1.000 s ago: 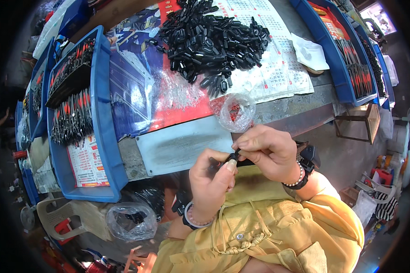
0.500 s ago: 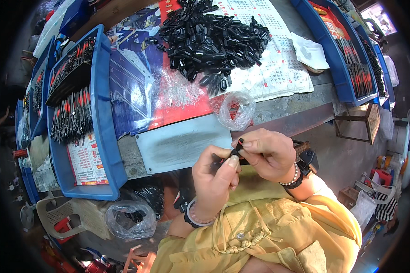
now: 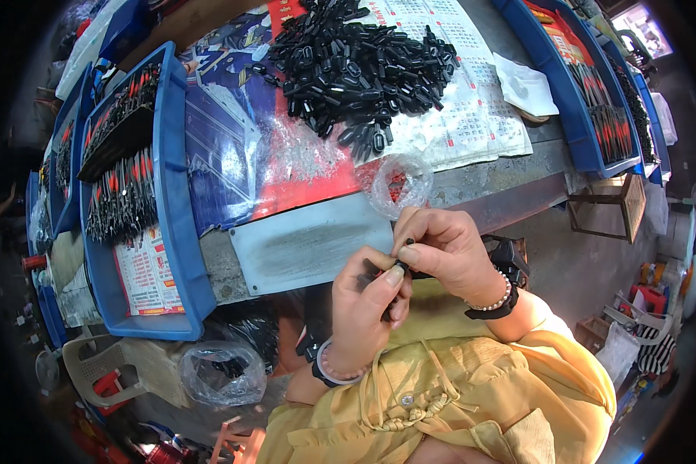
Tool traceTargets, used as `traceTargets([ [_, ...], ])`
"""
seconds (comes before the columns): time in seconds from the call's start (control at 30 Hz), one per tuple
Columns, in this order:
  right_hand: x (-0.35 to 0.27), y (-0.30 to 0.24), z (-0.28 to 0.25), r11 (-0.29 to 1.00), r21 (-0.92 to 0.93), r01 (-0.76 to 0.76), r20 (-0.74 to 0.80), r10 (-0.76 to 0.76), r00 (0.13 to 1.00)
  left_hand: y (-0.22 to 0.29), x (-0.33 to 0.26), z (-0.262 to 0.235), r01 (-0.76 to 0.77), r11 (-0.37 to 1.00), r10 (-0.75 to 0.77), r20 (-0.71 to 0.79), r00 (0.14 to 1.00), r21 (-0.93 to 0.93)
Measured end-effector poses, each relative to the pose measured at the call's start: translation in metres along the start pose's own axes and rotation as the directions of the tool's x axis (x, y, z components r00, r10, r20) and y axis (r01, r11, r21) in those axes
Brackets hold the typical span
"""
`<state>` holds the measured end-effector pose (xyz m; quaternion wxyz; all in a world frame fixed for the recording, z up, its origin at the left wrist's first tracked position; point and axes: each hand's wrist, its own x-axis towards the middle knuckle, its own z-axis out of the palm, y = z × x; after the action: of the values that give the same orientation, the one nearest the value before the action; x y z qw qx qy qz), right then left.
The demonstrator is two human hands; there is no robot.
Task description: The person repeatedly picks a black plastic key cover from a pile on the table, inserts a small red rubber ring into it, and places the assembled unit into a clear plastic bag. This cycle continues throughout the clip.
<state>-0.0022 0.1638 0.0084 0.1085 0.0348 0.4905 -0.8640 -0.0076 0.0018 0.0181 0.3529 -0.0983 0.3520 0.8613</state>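
In front of my yellow clothing, both hands meet over a small dark piece, black where it shows; fingers cover most of it. My left hand is closed round its lower part, thumb on top. With thumb and forefinger, my right hand pinches at its upper end, where a small black tip sticks out. Just beyond my fingers lies a clear plastic bag with tiny red bits inside. Farther back, a large heap of glossy black plastic pieces rests on printed sheets.
A pale metal plate lies along the bench's near edge. Blue trays at left and a blue tray at right hold rows of slim black-and-red pieces. Below left are a plastic chair and a clear bag.
My right hand has shifted slightly left and up, its fingers now bent closer over the piece. A red spot seen earlier at the piece's upper end is now out of sight.
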Motion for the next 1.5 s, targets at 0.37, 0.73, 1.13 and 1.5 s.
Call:
traceTargets([
  [0.37, 0.003, 0.018, 0.010, 0.873, -0.332, 0.358, -0.118, -0.415, 0.902, 0.005, 0.008, -0.007, 0.225, 0.912, -0.213, 0.072, 0.974, -0.343],
  [0.73, -0.005, 0.020, 0.015, 0.898, -0.193, 0.395, -0.161, -0.426, 0.890, -0.012, 0.007, -0.003, -0.345, 0.885, 0.366, -0.007, 0.931, 0.313],
  [1.13, 0.002, 0.020, 0.009, 0.532, -0.679, 0.506, 0.107, -0.609, 0.786, -0.007, 0.002, -0.003, -0.299, 0.900, 0.334, -0.062, 0.941, 0.317],
  [1.5, -0.002, 0.021, 0.017, 0.588, -0.638, 0.498, 0.061, -0.606, 0.793, -0.005, -0.001, -0.004, -0.264, 0.928, 0.293, -0.076, 0.953, 0.263],
])
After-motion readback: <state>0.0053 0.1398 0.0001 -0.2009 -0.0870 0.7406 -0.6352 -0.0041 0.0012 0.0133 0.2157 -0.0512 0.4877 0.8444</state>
